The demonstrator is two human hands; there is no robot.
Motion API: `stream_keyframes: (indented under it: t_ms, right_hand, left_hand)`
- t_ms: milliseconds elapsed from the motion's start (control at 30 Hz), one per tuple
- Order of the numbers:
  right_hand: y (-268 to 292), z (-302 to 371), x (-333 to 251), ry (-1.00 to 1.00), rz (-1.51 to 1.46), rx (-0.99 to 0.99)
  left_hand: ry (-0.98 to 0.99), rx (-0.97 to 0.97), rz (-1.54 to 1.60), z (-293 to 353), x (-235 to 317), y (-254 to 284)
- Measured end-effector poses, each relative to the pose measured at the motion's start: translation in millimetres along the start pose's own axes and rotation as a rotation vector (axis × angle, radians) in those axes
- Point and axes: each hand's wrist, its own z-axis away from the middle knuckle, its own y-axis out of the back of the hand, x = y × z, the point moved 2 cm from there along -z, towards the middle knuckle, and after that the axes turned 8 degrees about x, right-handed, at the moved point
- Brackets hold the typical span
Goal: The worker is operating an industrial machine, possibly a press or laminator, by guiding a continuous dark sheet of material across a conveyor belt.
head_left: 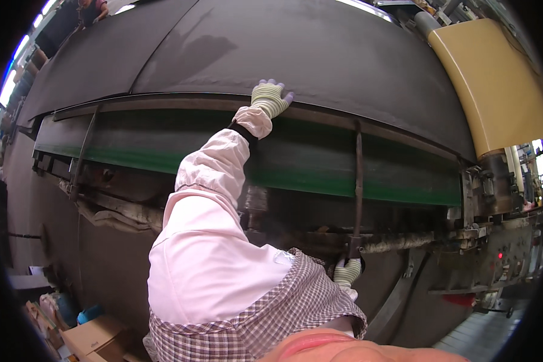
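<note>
1. Dark rubber sheet (320,54) lies flat on the machine bed, long axis running left to right, its near edge above the green belt (163,158).
2. Left hand (270,98), gloved, fingers spread, palm pressed on that near edge; arm fully reached out.
3. Right hand (347,271), gloved, low near the body, closed around the foot of a thin upright metal bar (358,181).

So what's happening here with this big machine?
A person in a pink jacket and knit gloves leans over a wide machine. The left hand lies flat on the edge of a large dark sheet spread over the top, above a green belt. The right hand grips the lower end of a thin metal bar near the machine's grimy frame. A big tan roll sits at right.
</note>
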Motion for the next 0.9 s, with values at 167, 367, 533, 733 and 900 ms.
stream_keyframes:
  t_ms: [167, 367, 533, 733, 900]
  right_hand:
    - [0, 2, 6, -0.021, 0.0, -0.026]
    - [-1, -2, 2, -0.034, -0.105, 0.002]
    - [-10, 7, 21, -0.004, 0.008, 0.046]
    - [-9, 6, 16, 0.051, 0.057, 0.021]
    - [-15, 9, 22, 0.139, 0.008, 0.092]
  left_hand:
    - [0.108, -0.056, -0.013, -4, -39, 16]
    - [0.497, -0.092, -0.374, -5, -210, 55]
    - [0.401, -0.296, -0.377, -8, -214, 43]
    - [0.254, -0.275, -0.246, -5, -151, 25]
    - [0.106, -0.243, -0.222, -12, -99, 11]
